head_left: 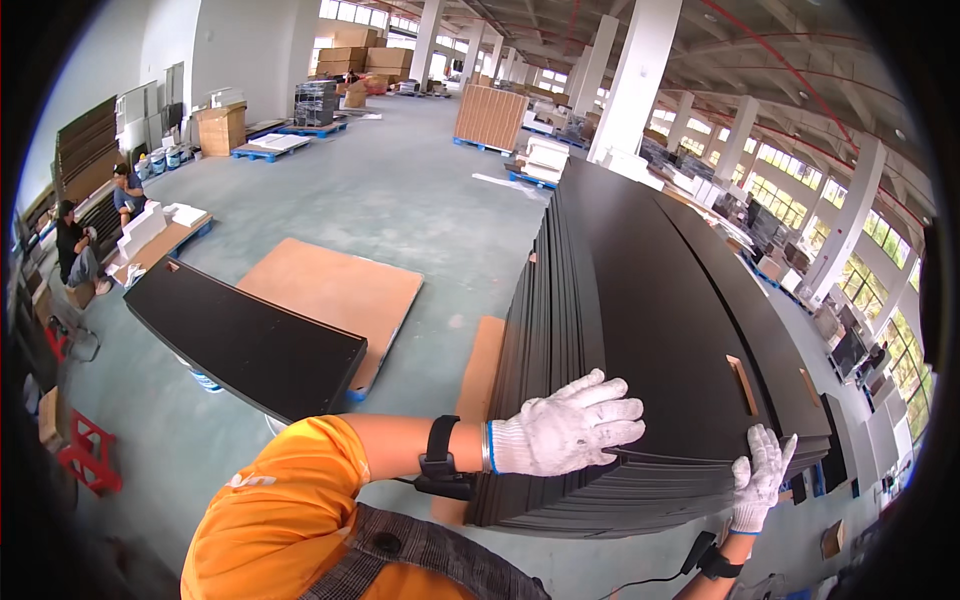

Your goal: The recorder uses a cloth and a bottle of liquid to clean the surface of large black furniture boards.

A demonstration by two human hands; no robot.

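Observation:
A tall stack of long black panels fills the right side of the head view, its layers slightly uneven along the left side. My left hand, in a white knit glove, lies with fingers stretched on the top panel by its near left corner. At the near end, my right hand, gloved alike, rests against the panel edges with its fingers apart and pointing up. Between the hands and a little farther off, a rectangular cutout shows near the top panel's end. A second row of black panels lies close along the right.
Left of me, a separate black panel lies raised off the floor. Beyond it is a brown board on a pallet. A red stool stands at far left, near two seated people. White pillars line the hall.

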